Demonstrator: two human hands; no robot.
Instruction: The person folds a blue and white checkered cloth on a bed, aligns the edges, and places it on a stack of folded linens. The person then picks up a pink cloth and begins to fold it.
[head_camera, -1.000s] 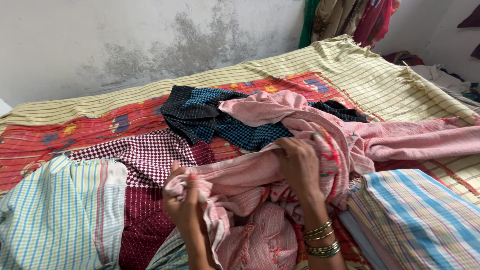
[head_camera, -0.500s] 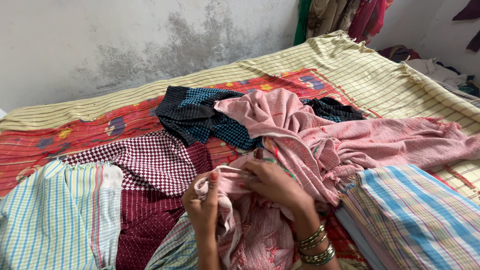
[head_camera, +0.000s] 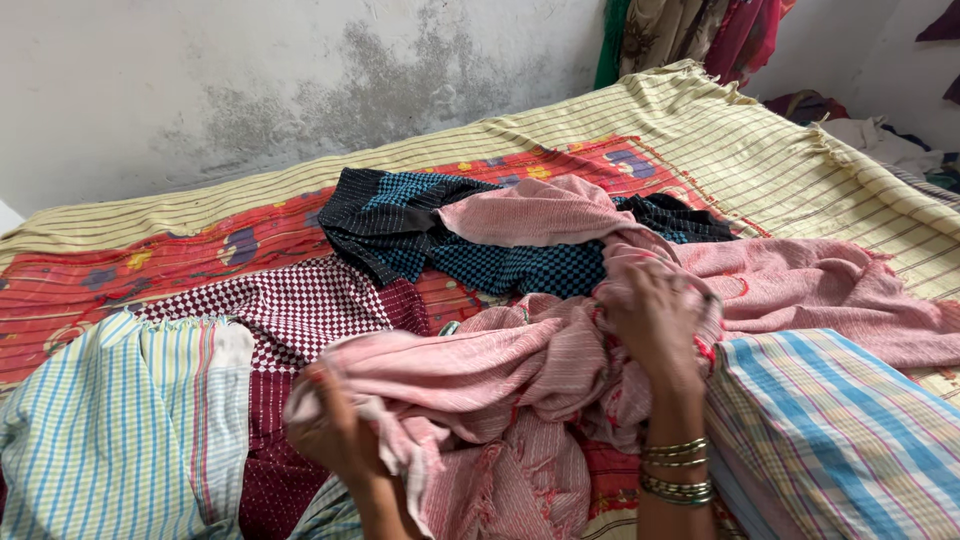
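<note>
The fingers of the left hand (head_camera: 335, 430) are clamped on one bunched end of a pink cloth (head_camera: 520, 365), near the bed's front edge. The fingers of the right hand (head_camera: 655, 320) are clamped on the same cloth farther right, gathering it into a thick roll. Between the two hands the cloth's long axis runs left to right, rising slightly toward the right hand; beyond it the rest trails toward the bed's right edge. A dark blue checked cloth (head_camera: 420, 225) lies behind it near the bed's middle, a maroon checked cloth (head_camera: 310, 310) to its left. A folded striped cloth (head_camera: 120, 430) lies at the front left corner, a blue plaid folded cloth (head_camera: 840, 430) at the front right. The bed (head_camera: 700, 140) wears a yellow striped cover. Bangles (head_camera: 677, 470) circle the right wrist.
</note>
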